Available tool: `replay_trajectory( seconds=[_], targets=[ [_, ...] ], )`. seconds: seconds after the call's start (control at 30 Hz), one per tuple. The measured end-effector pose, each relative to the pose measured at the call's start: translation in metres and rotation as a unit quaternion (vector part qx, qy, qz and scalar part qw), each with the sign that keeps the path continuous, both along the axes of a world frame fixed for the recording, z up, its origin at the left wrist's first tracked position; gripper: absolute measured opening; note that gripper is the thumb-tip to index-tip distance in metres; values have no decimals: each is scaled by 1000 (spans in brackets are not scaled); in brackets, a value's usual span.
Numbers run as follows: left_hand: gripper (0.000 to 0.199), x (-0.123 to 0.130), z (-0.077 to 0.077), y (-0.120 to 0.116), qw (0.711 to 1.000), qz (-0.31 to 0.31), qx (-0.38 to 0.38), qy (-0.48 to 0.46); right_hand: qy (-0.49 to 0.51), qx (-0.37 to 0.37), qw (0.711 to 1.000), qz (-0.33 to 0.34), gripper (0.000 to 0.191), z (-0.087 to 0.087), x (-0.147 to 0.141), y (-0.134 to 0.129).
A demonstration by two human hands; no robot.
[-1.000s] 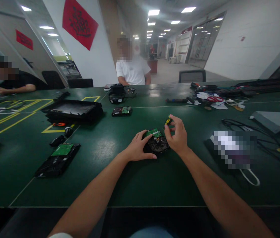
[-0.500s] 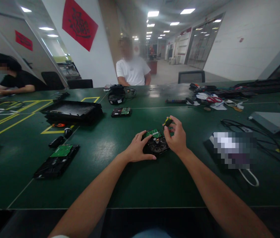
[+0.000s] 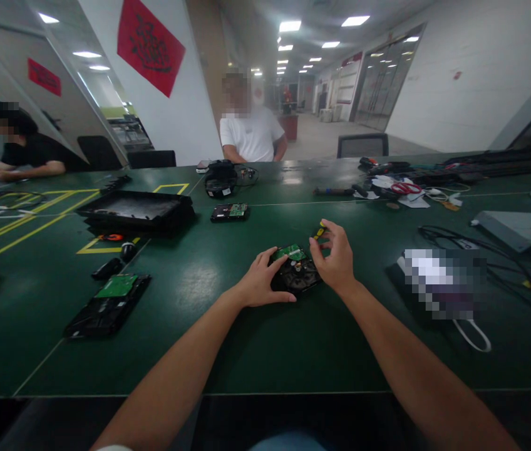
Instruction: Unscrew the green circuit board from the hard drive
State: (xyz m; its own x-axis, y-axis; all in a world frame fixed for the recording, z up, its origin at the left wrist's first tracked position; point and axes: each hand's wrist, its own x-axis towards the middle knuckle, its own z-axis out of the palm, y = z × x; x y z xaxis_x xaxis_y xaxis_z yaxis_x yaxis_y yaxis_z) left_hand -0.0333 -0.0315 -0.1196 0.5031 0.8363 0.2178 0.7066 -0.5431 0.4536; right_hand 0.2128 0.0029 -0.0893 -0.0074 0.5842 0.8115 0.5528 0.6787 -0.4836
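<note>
Yellow-black tool (image 3: pixel 320 232), prob. a screwdriver, is showing a different face vs. prev. frame; right hand (image 3: pixel 335 258) is pinching it by fingertips. Left hand (image 3: pixel 260 280), fingers spread, is steadying hard drive (image 3: pixel 299 275) lying on green table (image 3: pixel 265 357). Step: apparently screwdriving near drive's right edge; tip not discernible. Next move is calling for tip seated, drive still.

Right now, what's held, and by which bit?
The right hand pinches a yellow-black tool handle; the left hand rests on the hard drive at its left side.
</note>
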Motion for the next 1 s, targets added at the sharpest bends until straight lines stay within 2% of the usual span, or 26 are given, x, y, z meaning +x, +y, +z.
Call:
replay_trajectory(
  seconds=[0.1, 0.27, 0.47, 0.7, 0.9, 1.0],
  targets=[
    [121, 0, 0, 0, 1000, 1, -2, 1, -7, 5, 1000, -5, 53, 1, 1, -1],
    [121, 0, 2, -1, 1000, -1, -1, 9, -7, -8, 1000, 28, 55, 1, 0, -2],
    [122, 1, 3, -1, 1000, 0, -4, 11, -3, 0, 1000, 5, 55, 0, 1, 0],
    [121, 0, 2, -1, 1000, -1, -3, 4, 1, -12, 999, 31, 55, 0, 0, -1],
    [121, 1, 2, -2, 1000, -1, -2, 7, -13, 14, 1000, 1, 55, 2, 1, -2],
    [120, 1, 2, -1, 1000, 0, -5, 7, -19, 16, 1000, 8, 56, 3, 1, -3]
  ],
)
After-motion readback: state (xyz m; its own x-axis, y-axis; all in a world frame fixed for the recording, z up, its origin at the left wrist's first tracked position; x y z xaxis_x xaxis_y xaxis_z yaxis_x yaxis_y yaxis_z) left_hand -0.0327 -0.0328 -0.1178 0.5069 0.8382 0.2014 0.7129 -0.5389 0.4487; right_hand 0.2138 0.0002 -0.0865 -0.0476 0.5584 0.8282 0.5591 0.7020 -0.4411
